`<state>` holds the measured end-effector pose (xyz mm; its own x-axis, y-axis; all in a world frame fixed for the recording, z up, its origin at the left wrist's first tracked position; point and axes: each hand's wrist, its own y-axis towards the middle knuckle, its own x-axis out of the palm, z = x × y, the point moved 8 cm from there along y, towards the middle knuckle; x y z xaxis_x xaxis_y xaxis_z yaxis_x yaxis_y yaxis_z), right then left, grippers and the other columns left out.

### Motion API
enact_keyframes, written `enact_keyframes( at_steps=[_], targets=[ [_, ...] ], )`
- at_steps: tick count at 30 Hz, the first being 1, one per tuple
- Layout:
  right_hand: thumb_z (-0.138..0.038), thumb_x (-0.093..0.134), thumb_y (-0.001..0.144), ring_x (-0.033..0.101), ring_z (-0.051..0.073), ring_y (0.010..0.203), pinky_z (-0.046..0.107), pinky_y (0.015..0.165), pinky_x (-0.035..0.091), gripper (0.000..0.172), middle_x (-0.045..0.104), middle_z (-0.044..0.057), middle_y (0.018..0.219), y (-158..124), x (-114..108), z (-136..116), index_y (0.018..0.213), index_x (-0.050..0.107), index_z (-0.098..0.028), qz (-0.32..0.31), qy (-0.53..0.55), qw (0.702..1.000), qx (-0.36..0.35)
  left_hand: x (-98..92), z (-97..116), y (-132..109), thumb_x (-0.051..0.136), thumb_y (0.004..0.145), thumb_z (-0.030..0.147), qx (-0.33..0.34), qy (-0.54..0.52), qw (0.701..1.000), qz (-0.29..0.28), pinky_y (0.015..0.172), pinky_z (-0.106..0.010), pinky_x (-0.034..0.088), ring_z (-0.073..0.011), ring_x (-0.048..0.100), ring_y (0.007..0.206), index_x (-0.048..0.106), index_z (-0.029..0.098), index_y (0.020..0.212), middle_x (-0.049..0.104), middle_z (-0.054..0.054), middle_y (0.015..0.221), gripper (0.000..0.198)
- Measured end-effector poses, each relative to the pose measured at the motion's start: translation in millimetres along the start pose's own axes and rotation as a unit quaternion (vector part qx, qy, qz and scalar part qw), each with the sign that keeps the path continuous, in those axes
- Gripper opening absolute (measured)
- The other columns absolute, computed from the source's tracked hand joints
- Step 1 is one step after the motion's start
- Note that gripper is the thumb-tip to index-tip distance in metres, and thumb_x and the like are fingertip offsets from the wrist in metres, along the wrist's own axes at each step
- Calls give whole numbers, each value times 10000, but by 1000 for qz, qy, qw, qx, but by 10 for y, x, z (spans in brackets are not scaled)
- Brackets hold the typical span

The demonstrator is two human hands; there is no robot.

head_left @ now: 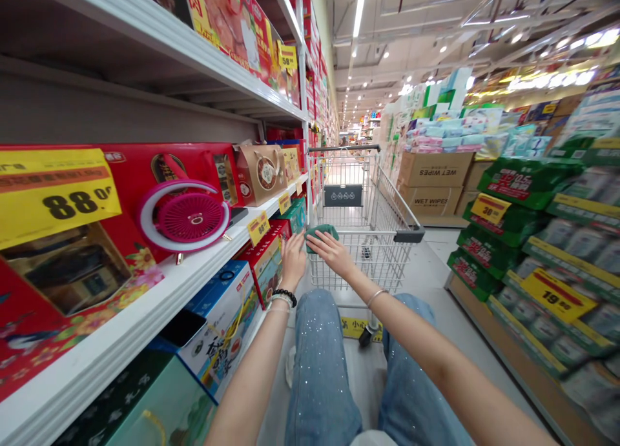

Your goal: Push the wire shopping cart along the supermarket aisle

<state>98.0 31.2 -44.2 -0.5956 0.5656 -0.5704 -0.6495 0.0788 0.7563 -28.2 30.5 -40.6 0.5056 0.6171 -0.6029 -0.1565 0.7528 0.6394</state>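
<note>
My right hand (pixel 330 250) lies flat on a green cloth (pixel 320 232), pressing it against the corner of a boxed item on the lower shelf, beside the near end of a metal shopping cart (pixel 369 221). My left hand (pixel 293 260) rests with fingers extended on the side of a red gift box (pixel 264 265) on that lower shelf. Bracelets circle both wrists. My knees in sparkly jeans (pixel 317 362) show below.
White shelving (pixel 145 304) on the left carries red gift boxes, a pink fan box (pixel 186 217), brown bags and yellow price tags (pixel 53 194). Stacked green packs (pixel 513 207) and "WET WIPES" cartons (pixel 434 168) line the right. The grey aisle floor runs ahead past the cart.
</note>
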Motion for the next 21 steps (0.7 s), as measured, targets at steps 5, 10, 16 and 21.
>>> enact_keyframes(
  at_steps=[5,10,16,21],
  targets=[
    [-59,357,967,462,188,1369,406,1123,445,461,599,53,1376,-334,26,-1,1352,570,-197,-15,-2,1000,-1,-12,28,-60,379,780,67,19,9,1000,-16,1216,-504,212,-208,450,1375,560,215,1340,550,-44,1436,607],
    [-74,384,957,335,226,1447,526,1189,318,500,521,33,1455,-379,-202,203,1399,520,-264,22,-43,996,78,-18,349,-10,411,769,68,64,36,997,7,1233,-486,178,-205,353,1438,467,211,1420,468,-41,1507,669],
    [-63,415,937,346,222,1441,520,1183,333,500,531,35,1447,-398,-178,318,1373,550,-265,16,-38,992,122,171,646,-16,410,775,67,100,59,993,-36,1241,-509,132,-214,319,1457,450,220,1433,464,-28,1509,677],
    [-59,396,927,395,212,1415,477,1156,394,513,572,45,1407,-637,-290,251,1368,560,-266,32,-13,991,129,264,708,-69,434,763,65,105,87,990,-33,1232,-548,134,-244,285,1473,401,207,1464,427,-60,1533,716]
  ],
)
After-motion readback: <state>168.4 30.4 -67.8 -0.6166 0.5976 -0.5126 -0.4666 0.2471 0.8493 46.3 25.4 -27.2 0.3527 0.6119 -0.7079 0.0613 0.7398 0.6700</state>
